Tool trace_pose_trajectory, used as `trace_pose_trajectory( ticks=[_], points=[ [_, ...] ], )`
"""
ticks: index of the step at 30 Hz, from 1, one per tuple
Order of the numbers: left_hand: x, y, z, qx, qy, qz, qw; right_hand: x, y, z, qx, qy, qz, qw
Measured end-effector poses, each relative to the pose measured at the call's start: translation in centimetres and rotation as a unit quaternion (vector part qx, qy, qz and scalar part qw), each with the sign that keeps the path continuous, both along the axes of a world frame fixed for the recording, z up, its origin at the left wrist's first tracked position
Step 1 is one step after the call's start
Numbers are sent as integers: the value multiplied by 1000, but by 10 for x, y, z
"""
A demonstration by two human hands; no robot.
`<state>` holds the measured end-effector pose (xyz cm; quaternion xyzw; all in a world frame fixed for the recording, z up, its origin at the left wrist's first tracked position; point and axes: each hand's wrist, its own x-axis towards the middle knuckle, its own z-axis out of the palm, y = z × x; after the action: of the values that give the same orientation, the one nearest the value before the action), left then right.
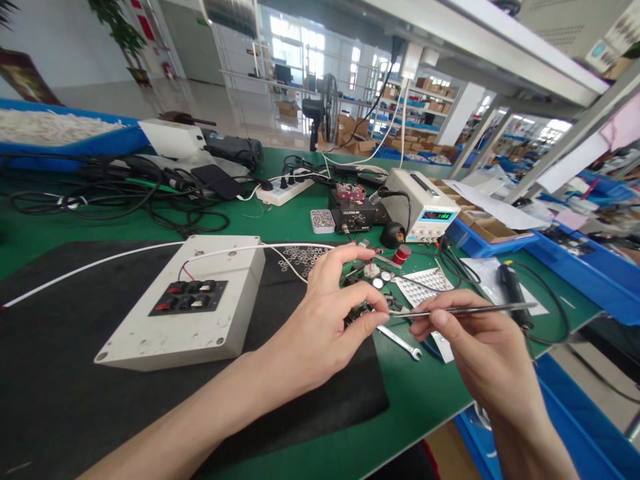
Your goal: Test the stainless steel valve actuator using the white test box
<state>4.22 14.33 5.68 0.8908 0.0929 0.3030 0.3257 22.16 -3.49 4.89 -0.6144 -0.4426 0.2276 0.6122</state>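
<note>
In the head view, a pair of slim silver metal tweezers (465, 310) lies almost level, its long axis running left to right across the picture with only a slight rise toward the right; the pointed tips face left, toward the left hand (320, 320), and the blunt rear end sticks out well past the right hand (475, 347) on the right side. The right hand's thumb and forefinger are pressed together on the tweezers near the front, with the shaft passing over the top of the curled fingers. The left hand's thumb and forefinger are pinched together right at the tweezers' tips, around something too small and too hidden to make out; its other fingers are loosely spread above. Both hands hover over the front edge of the black rubber mat (60, 373) on the green workbench (280, 223). Just below the tweezers a small silver open-end wrench (400, 342) lies on the bench. To the left, on the mat, sits a white plastic box with black and red terminals (187, 303). Behind the hands stand a black soldering station (353, 212) and a beige bench power supply with a lit display (423, 210).
</note>
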Motion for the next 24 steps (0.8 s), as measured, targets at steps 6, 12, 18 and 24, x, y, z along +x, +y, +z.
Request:
trace_pose_trajectory(
  ticks=[6,12,18,24],
  points=[
    [-1,-1,1,2,-1,-2,1000,0,0,-3,4,3,-6,1000],
    [-2,-1,3,4,3,-3,1000,-1,1,-1,12,-6,-38,999],
    [-2,-1,4,11,2,-5,1000,-5,2,1,4,-18,-35,999],
    [-1,-1,1,12,-4,0,1000,-9,3,-7,29,52,-52,997]
  ],
)
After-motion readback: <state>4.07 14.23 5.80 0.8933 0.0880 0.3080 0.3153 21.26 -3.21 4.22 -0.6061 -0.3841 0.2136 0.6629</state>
